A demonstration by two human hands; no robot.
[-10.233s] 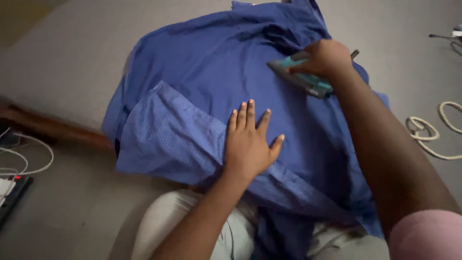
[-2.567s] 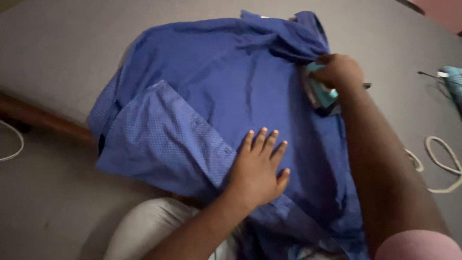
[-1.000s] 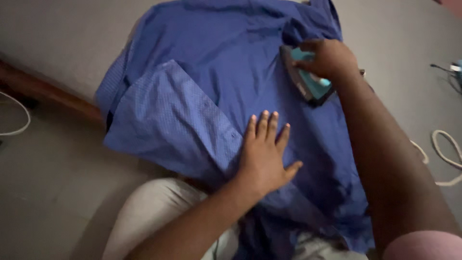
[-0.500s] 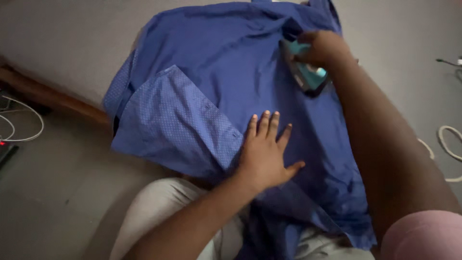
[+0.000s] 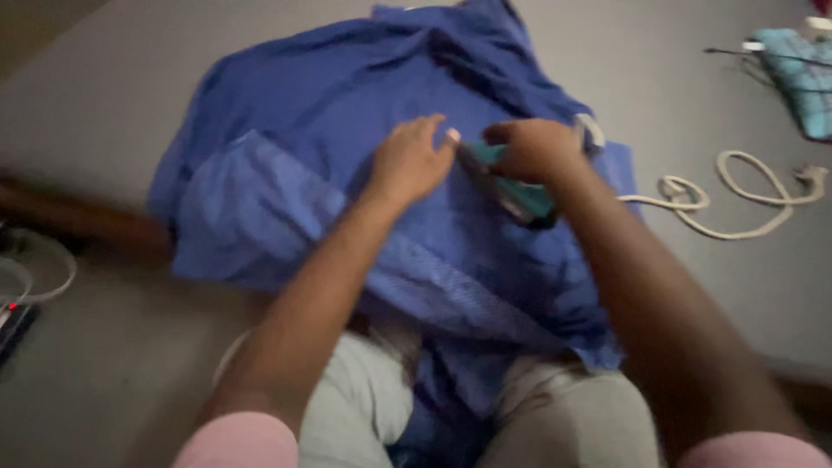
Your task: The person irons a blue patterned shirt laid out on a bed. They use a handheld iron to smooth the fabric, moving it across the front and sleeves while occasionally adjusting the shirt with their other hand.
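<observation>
Left hand (image 5: pixel 410 162) moved beside iron (image 5: pixel 511 179), blue shirt (image 5: pixel 329 130)

Dim, flat indoor light, no glare, source can't be told. Heavy motion blur across the frame: the blue shirt (image 5: pixel 347 113) shows no weave, and both forearms below it smear into soft shapes (the pink sleeves too). Left of the shirt the floor sinks into murky shadow.

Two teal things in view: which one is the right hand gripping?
The teal iron on the blue shirt, under the right hand. The other teal item lies untouched at the far right on the grey surface.
</observation>
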